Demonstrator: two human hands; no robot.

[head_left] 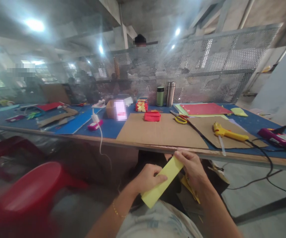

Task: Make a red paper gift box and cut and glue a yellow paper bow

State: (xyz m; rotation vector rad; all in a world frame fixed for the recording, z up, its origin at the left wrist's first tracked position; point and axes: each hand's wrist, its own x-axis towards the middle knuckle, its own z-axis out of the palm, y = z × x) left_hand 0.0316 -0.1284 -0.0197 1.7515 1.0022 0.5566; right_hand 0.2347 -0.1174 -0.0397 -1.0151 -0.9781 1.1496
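Note:
A long yellow paper strip (159,186) slants between my two hands, just in front of the table edge and above my lap. My left hand (150,180) grips its lower half, thumb lying on top and fingers hidden beneath. At the upper end, my right hand (190,163) pinches the strip's corner between thumb and fingers. On the table beyond them lies a brown cardboard sheet (162,132) with a folded red paper piece (152,116) on it. Yellow-handled scissors (180,119) rest at the sheet's right side.
A yellow glue gun (229,133) lies on more cardboard at right, its cable hanging over the edge. Red and green paper sheets (204,109), a green bottle (160,96) and a steel flask (171,94) stand or lie behind. A red stool (34,185) is at lower left.

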